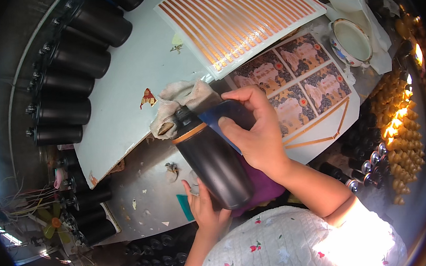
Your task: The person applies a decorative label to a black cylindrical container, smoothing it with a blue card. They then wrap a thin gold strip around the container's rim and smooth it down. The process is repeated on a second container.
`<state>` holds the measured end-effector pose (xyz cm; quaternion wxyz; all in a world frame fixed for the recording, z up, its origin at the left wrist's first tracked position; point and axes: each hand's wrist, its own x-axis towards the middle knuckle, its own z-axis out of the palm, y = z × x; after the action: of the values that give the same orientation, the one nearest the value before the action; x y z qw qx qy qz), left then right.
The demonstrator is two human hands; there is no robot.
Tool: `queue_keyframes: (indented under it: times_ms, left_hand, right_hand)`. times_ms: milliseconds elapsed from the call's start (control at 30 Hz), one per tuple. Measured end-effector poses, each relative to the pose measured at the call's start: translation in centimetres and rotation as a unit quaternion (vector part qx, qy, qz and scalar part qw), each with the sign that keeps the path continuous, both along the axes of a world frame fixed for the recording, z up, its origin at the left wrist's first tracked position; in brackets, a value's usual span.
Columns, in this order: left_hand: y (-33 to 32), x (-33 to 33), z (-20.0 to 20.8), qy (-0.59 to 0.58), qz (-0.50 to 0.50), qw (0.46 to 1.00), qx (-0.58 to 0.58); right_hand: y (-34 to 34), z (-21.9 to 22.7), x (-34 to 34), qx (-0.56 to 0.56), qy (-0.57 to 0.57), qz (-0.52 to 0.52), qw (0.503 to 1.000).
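Black bottle point(214, 160) hides most left-hand fingers point(194, 193).

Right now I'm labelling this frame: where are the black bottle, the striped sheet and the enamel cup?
Black bottle point(215, 166), head view, middle of its dark body.
Striped sheet point(238, 14), head view, centre of the orange stripes.
Enamel cup point(338, 46), head view, its left rim.

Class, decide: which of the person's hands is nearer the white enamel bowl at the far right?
Right hand: it sits just left of the bowl; left hand is lower, under the bottle.
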<state>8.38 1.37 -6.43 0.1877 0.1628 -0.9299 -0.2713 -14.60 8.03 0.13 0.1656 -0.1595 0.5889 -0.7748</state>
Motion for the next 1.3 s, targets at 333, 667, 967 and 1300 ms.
queue_keyframes:
  times_ms: [333, 667, 967, 1300]
  left_hand:
    - [-0.6, -1.7, 1.6, 0.061, -0.026, 0.987, 0.146]
    - [-1.6, -10.0, 4.4, 0.217, 0.098, 0.87, 0.432]
    - [-0.8, -9.4, 7.1, 0.085, 0.1, 0.991, 0.039]
    - [0.6, -13.0, 12.7, -0.12, 0.008, 0.963, -0.24]
  right_hand:
    - [0.1, -0.8, 0.0, 0.006, 0.004, 0.0, 1.0]
    - [0.3, -1.5, -0.4, -0.003, -0.046, -0.016, 0.999]
    - [0.6, -1.4, -0.5, -0.013, -0.059, -0.007, 0.998]
    - [1.5, -0.9, -0.2, -0.013, -0.045, -0.002, 0.999]
